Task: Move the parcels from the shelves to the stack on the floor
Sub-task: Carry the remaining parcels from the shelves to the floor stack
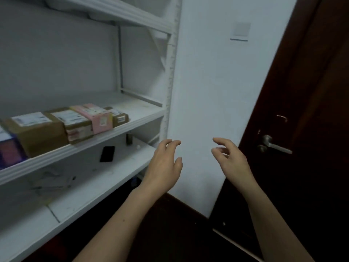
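Five parcels (37,129) lined up along middle shelf (143,108) (leftmost, purple, cut off by frame edge). Left hand (164,163) and right hand (230,159) raised side by side before white wall (207,91), right of shelving, well apart from parcels. Fingers (172,143) of both loosely curled, spread, holding nothing. Black phone-like slab (107,154) flat on lower shelf (113,184).

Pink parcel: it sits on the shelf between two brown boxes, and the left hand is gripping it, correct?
Not quite. The pink parcel does sit on the shelf between two brown boxes, but the left hand grips nothing. The head view shows it in the air, apart from the shelf, with its fingers loosely curled and empty.
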